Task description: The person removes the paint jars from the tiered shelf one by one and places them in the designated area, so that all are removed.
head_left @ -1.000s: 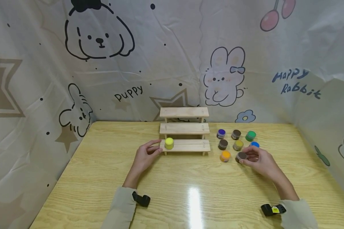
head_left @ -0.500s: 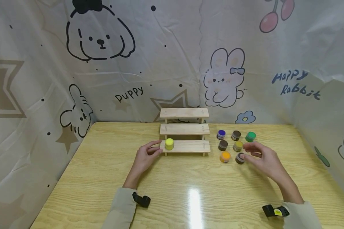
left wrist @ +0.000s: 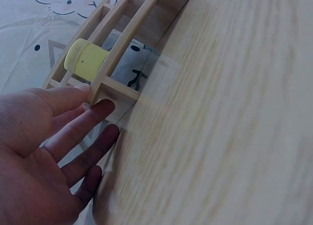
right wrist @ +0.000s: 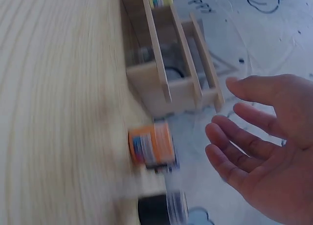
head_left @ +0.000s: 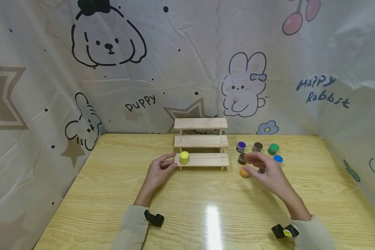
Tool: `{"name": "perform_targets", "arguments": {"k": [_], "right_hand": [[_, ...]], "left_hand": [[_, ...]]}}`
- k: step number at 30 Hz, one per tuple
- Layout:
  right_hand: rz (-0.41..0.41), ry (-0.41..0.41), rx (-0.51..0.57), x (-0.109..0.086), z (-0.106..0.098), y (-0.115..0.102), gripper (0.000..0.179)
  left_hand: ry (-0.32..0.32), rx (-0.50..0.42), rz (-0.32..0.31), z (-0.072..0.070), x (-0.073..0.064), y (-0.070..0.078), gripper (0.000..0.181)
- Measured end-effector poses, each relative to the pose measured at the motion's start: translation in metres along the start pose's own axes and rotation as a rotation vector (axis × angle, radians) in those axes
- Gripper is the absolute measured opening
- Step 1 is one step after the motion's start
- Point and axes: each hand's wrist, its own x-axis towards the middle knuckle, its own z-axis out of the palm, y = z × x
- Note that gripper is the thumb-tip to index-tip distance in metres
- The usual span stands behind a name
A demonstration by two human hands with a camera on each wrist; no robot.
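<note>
A three-tier wooden stand (head_left: 206, 159) stands at the back of the table, with a yellow paint jar (head_left: 184, 157) at the left end of its lowest shelf. My left hand (head_left: 157, 170) pinches that shelf's left end, thumb on top and forefinger beneath, as the left wrist view shows. Over the small jars at the stand's right, my right hand (head_left: 270, 175) hovers with relaxed fingers and holds nothing. Its fingertips are nearest the orange jar (head_left: 243, 172) and a dark jar (head_left: 242, 159). It mostly hides another dark jar and covers the olive-yellow one.
Behind the right hand stand a purple jar (head_left: 241, 147), a dark brown jar (head_left: 257, 147), a green jar (head_left: 273, 149) and a blue jar (head_left: 278, 158). A printed cloth (head_left: 187, 69) hangs along the table's back and sides.
My right hand has let go of the front dark jar, drawn back to the right, then swung left over the orange jar. My left hand has stayed at the stand.
</note>
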Motion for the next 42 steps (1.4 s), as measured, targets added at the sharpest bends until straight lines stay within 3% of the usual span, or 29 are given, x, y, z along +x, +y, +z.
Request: {"name": "perform_targets", "arguments": {"k": [11, 25, 35, 42], "right_hand": [[-0.021, -0.019, 0.103, 0.031, 0.041, -0.024, 0.041], [0.008, -0.074, 0.356, 0.064, 0.088, -0.036, 0.043], [0.038, -0.129, 0.412, 0.079, 0.126, -0.039, 0.04], [0.034, -0.134, 0.322, 0.083, 0.145, -0.042, 0.039]], "left_hand": [[-0.006, -0.012, 0.003, -0.001, 0.0, -0.001, 0.039], [-0.002, -0.008, -0.003, 0.001, 0.0, 0.0, 0.04], [0.007, -0.016, -0.006, 0.001, 0.0, 0.001, 0.04], [0.001, -0.024, 0.019, 0.001, 0.001, -0.002, 0.038]]}}
